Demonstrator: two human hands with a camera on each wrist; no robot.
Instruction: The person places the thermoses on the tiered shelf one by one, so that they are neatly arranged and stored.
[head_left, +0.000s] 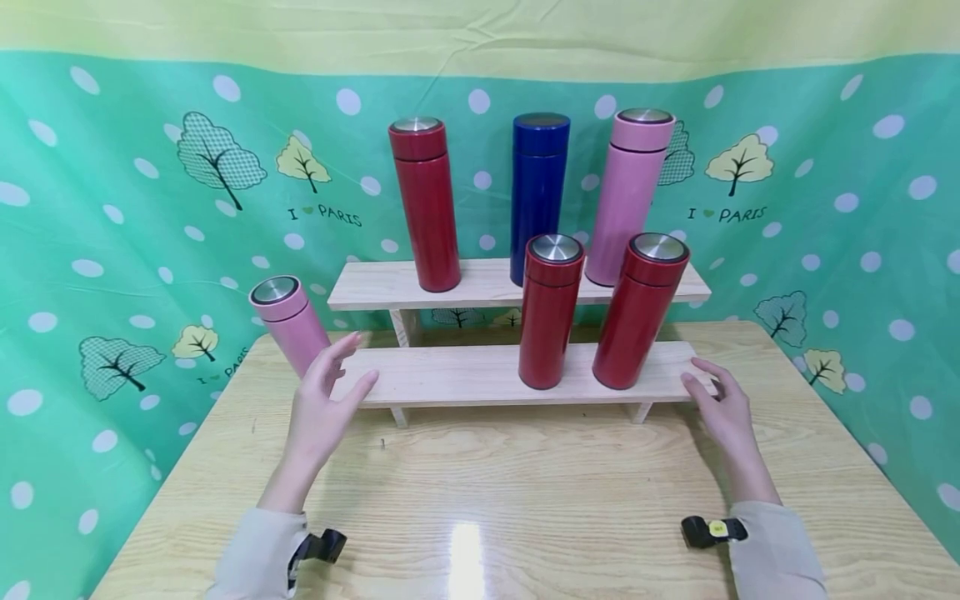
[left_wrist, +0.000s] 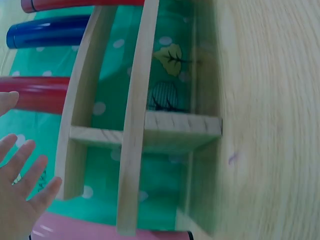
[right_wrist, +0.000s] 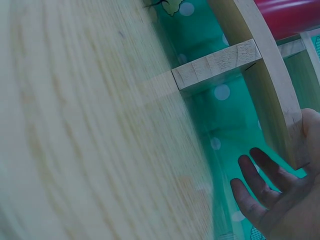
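My left hand [head_left: 318, 408] hovers by the left end of a two-tier wooden shelf [head_left: 442, 375], fingers spread and holding nothing. Just beyond it a pink thermos bottle [head_left: 288, 323] stands on the table, its lower part hidden by the hand. At the shelf's right end is my right hand [head_left: 729, 417], fingers apart; its thumb is close to the lower board's end in the right wrist view, and I cannot tell if it touches. Two red thermos bottles, one nearer the middle [head_left: 552, 325] and one to its right [head_left: 637, 321], stand on the lower board.
The upper board [head_left: 483, 279] carries a red thermos bottle [head_left: 429, 208], a blue one [head_left: 537, 200] and a pink one [head_left: 630, 200]. A wooden table [head_left: 525, 483] lies beneath. Green dotted cloth [head_left: 825, 225] hangs behind and at both sides.
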